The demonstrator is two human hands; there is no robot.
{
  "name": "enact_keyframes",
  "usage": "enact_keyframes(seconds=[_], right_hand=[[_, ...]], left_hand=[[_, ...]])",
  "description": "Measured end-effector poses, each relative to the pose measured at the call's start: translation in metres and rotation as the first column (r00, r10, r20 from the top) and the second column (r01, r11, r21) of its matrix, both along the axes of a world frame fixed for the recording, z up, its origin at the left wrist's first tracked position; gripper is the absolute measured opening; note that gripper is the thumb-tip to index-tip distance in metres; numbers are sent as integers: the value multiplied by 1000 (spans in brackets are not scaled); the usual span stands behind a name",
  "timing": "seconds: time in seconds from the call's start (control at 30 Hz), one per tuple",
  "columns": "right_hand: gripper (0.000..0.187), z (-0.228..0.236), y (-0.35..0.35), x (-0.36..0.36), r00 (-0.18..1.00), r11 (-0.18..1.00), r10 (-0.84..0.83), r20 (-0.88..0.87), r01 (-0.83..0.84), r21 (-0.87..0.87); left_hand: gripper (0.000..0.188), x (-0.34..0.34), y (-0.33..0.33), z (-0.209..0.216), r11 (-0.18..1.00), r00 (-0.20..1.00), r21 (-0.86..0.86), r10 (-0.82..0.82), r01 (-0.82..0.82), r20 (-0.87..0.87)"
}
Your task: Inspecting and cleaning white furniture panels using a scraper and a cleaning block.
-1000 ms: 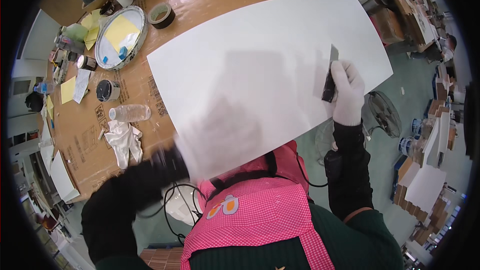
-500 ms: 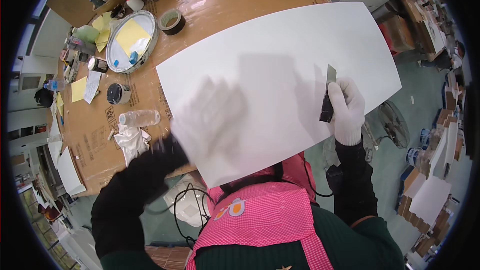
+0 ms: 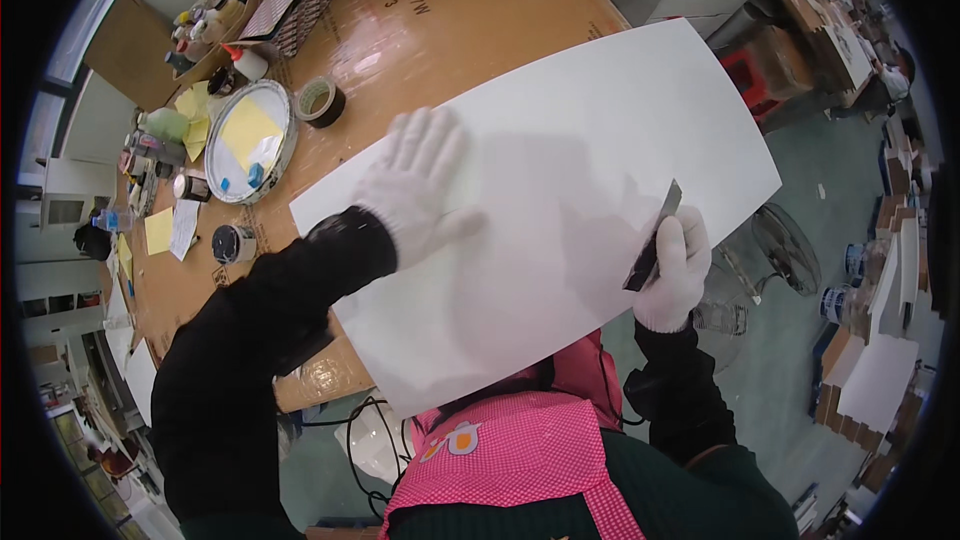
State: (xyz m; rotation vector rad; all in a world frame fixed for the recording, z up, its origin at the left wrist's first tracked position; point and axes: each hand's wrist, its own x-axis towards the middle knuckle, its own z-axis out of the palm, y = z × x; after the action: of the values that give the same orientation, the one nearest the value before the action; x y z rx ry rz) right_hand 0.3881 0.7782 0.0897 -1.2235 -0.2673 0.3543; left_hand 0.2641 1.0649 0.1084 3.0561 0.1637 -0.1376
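Note:
A large white board [image 3: 530, 280] lies across the near part of the table and sticks out over its near edge, towards my pink checked apron. On the left side of the board my gloved left hand [image 3: 415, 185] rests flat with its fingers spread. My right hand [image 3: 678, 270], also in a white glove, is closed round a scraper [image 3: 650, 250] near the board's right side. The scraper has a flat metal blade and a black handle, and its blade points up and away from me. Shadows fall across the middle of the board.
On the brown, cardboard-covered table [image 3: 400, 50] are a roll of tape [image 3: 320, 102], a round lid [image 3: 284, 155] with yellow paper, a black-topped jar [image 3: 233, 244] and a glue bottle [image 3: 248, 62]. A floor fan [image 3: 785, 245] stands at the right.
My left hand has moved up and away over the board and now lies still. The scraper in my right hand has tilted to the right. My view of the board has shifted a little.

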Motion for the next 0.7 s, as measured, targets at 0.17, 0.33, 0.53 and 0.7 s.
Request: enact_keyframes(seconds=[0.17,0.33,0.53,0.7], right_hand=[[12,1,-4,-1,998,993,-53,-36,56,105],[29,20,-18,16,992,990,-112,-53,116,81],[28,24,-26,28,974,933,217,-69,-227,-280],[28,20,55,-21,464,458,885,-35,-882,-114]], left_hand=[[82,51,-88,-28,877,888,-184,-403,444,222],[74,-2,-124,-5,588,700,-435,-697,682,155],[65,-24,33,-8,945,915,-145,322,-294,242],[70,-33,21,-20,961,928,42,253,-274,274]])
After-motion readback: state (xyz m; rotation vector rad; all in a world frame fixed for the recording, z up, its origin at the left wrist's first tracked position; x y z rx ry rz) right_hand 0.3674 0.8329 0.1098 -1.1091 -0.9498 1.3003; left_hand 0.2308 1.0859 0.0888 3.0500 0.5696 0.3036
